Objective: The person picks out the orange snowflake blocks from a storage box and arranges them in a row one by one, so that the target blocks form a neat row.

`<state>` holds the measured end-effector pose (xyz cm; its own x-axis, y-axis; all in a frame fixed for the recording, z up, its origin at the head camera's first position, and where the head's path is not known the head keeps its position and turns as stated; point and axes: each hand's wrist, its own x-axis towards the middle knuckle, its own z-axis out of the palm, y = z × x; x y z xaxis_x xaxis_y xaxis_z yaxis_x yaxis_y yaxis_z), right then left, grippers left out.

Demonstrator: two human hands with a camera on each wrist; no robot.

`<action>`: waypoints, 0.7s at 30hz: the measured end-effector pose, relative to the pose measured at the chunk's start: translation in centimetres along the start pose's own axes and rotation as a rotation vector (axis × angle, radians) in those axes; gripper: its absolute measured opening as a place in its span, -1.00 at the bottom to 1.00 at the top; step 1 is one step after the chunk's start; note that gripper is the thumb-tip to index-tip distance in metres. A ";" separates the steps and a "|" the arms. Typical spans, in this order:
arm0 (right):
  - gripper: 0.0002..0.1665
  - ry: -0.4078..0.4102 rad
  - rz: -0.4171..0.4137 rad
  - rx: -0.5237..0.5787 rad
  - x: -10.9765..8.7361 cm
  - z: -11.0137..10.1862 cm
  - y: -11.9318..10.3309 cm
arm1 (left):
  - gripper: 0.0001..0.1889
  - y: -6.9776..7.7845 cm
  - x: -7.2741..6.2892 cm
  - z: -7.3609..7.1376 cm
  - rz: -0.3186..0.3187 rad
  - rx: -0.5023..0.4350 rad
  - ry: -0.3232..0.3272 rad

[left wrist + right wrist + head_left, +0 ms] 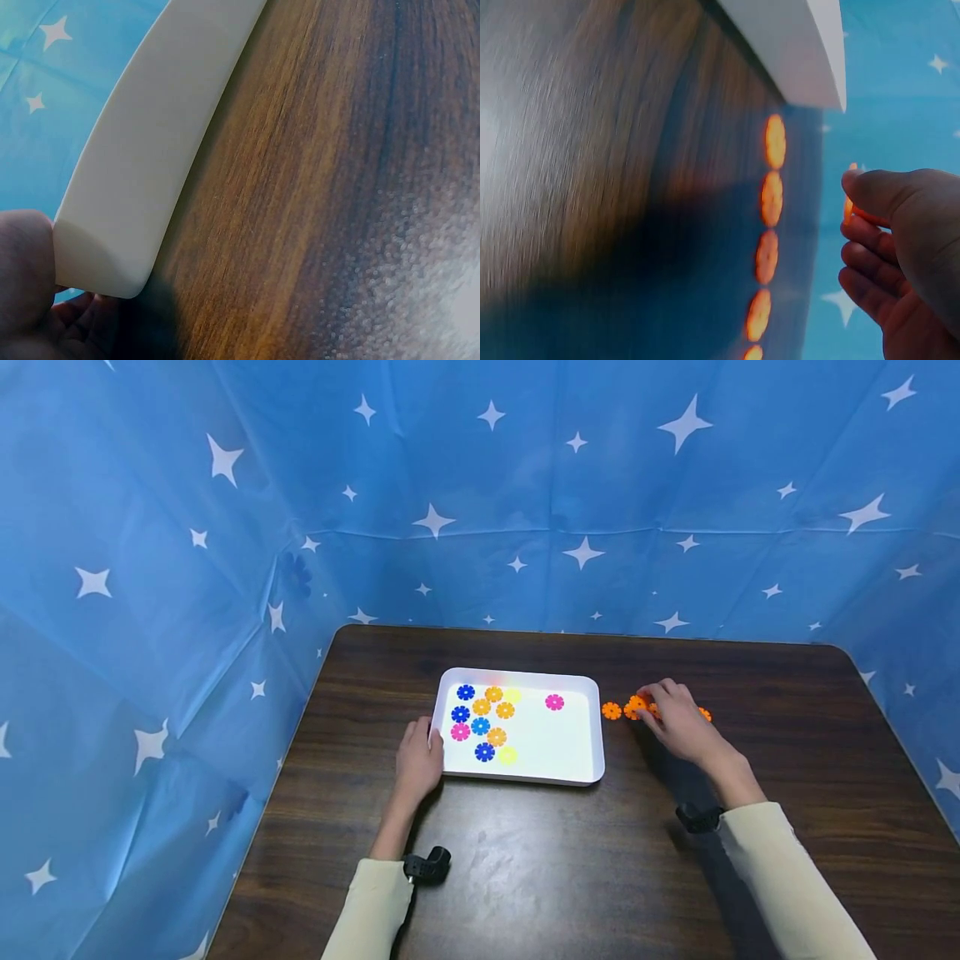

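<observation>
My left hand [420,762] grips the near left corner of a white tray [597,739]. In the left wrist view the thumb [26,266] is against the tray wall [142,142], with curled fingers partly hidden below. To the right of the tray, my right hand [681,725] pinches an orange notched plastic disc [849,208] between thumb and fingers, raised above the table. Below it, a row of several similar orange discs [611,711] lies on the table, partly covered by the hand in the head view.
Inside the tray lie dark blue discs [484,752], a lighter blue disc [480,726], pink discs [554,702], yellow discs [507,755] and yellow-orange discs [497,737], mostly towards its left side. A blue star-patterned curtain [495,477] hangs behind the dark wooden table [525,868].
</observation>
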<state>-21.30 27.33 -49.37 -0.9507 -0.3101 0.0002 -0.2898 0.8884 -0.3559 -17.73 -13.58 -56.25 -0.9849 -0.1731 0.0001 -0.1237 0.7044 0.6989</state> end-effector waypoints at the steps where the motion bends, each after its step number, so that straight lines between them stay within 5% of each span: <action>1: -0.55 0.005 0.003 -0.004 -0.1 -0.1 0.4 | -0.60 0.0 0.0 0.0 -0.007 -0.002 -0.005; 21: -0.52 0.031 0.101 -0.005 -2.3 -1.2 6.4 | -0.55 0.3 -0.1 -0.3 -0.041 0.001 -0.033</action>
<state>-21.13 34.09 -50.53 -0.9781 -0.2081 -0.0068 -0.1925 0.9163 -0.3513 -17.65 -13.53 -55.85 -0.9825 -0.1788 -0.0518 -0.1639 0.6982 0.6969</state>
